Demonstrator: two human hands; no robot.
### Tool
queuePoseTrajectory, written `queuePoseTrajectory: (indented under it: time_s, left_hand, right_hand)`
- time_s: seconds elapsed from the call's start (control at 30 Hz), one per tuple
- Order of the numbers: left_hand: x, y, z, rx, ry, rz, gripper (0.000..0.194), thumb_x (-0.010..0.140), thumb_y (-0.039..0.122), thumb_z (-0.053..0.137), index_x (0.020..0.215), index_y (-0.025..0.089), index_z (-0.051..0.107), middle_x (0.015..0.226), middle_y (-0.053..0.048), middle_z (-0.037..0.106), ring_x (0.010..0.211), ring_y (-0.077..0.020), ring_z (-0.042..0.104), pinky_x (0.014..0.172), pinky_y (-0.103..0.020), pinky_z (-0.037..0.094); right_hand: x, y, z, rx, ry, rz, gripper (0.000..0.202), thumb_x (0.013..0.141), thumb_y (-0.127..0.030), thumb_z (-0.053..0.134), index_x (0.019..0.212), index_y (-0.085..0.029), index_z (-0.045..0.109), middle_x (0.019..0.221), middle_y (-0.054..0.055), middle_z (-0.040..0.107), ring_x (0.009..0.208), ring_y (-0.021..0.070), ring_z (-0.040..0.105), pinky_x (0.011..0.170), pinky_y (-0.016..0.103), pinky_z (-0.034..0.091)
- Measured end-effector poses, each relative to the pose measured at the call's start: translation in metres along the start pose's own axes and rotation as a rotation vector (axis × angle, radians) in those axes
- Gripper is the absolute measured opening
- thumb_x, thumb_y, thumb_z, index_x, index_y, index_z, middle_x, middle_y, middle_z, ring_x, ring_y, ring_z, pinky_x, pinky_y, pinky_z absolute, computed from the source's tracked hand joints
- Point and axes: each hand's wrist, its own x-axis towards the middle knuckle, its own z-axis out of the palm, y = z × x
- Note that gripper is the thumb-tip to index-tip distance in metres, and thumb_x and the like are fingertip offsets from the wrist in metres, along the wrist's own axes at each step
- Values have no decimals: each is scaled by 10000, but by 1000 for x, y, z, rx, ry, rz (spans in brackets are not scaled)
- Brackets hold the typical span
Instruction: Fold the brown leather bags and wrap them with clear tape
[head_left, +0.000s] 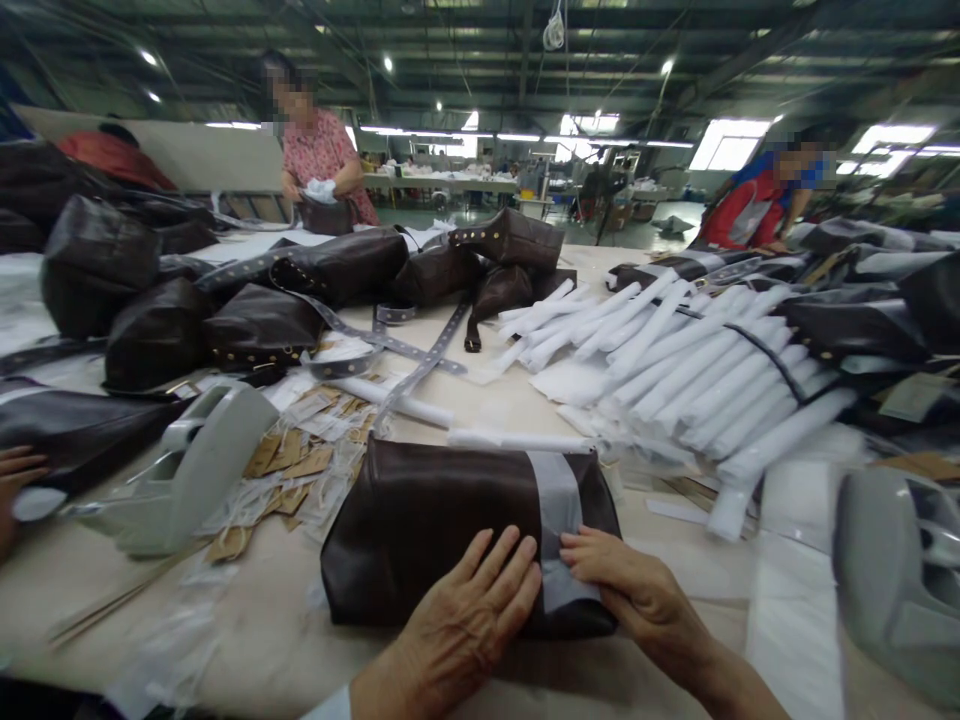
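Item one: dark brown bag [442,520], lying on its side on the table [270,630], directly in front of you and under both your hands. Its long side runs across your view; its near edge is partly behind your fingers.

Item two: grey strip [559,485], running over the right part of the bag from its far edge towards you.

Your left hand [469,610]: laid flat on the near middle of the bag, fingers straight and slightly spread, their tips just left of the strip.

Your right hand [637,585]: at the bag's near right corner, fingers close together and touching the strip; you cannot tell from this view whether they pinch it.

Left of your bag: paper tags [296,465] in a loose pile, then a grey tape dispenser [195,470]. Far left, a co-worker's hand [19,485] near another dark bag [75,430].

Right of your bag: a second tape dispenser [885,580], well apart from your right hand.

Beyond: white rolls [705,360] heaped to the right, studded straps [427,365] crossing midway, more dark bags [345,265] piled to the left.
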Motion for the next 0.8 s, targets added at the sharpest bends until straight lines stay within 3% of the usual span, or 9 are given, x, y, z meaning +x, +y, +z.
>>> queuePoseTrajectory:
  time_s: [0.2, 0.37, 0.5, 0.57, 0.73, 0.8]
  left_hand:
    - [4, 7, -2, -7, 24, -84, 455, 945, 156, 278, 1398, 143, 325, 1431, -81, 369, 1342, -251, 283, 1085, -411, 280]
    - [10, 12, -2, -48, 2, -133, 521, 942, 194, 345, 1439, 292, 220, 1367, -72, 430, 1310, -248, 334, 1065, -441, 298]
    - [9, 10, -3, -74, 2, -118, 541, 937, 177, 375, 1432, 329, 219, 1422, -82, 364, 1334, -241, 296, 1076, -443, 276]
    - [8, 9, -4, -78, -19, -102, 526, 936, 178, 376, 1426, 317, 245, 1476, -71, 286, 1341, -260, 277, 1073, -458, 270]
    - [8, 7, -6, -93, -74, -73, 517, 929, 141, 351, 1410, 320, 284, 1507, 22, 239, 1341, -268, 252, 1077, -464, 253]
    - [8, 7, -6, -102, -90, -73, 521, 930, 137, 343, 1414, 315, 274, 1503, 26, 250, 1344, -267, 243, 1080, -463, 244]
  right_hand:
    - [2, 1, -4, 2, -103, 19, 230, 851, -121, 510, 961, -241, 673, 964, 34, 721, 1010, 176, 637, 967, 350, 475]
    - [2, -1, -7, -12, -171, 56, 258, 868, -147, 481, 1029, -239, 661, 1033, 54, 703, 1059, 192, 612, 988, 389, 459]
    - [5, -9, -14, -36, -177, 8, 269, 868, -150, 474, 1054, -234, 649, 1031, 57, 703, 1040, 190, 624, 974, 383, 472]
    - [-4, -16, -18, -98, -116, 7, 286, 847, -143, 496, 1077, -237, 637, 1042, 67, 698, 1037, 206, 626, 958, 388, 489]
    - [-64, -35, -3, -280, 249, 108, 467, 755, -74, 565, 1181, -266, 565, 1024, 76, 676, 959, 236, 640, 811, 361, 562]
    - [-85, -41, 16, -304, 236, 114, 479, 739, -55, 569, 1170, -265, 568, 954, 61, 678, 899, 221, 646, 766, 336, 566]
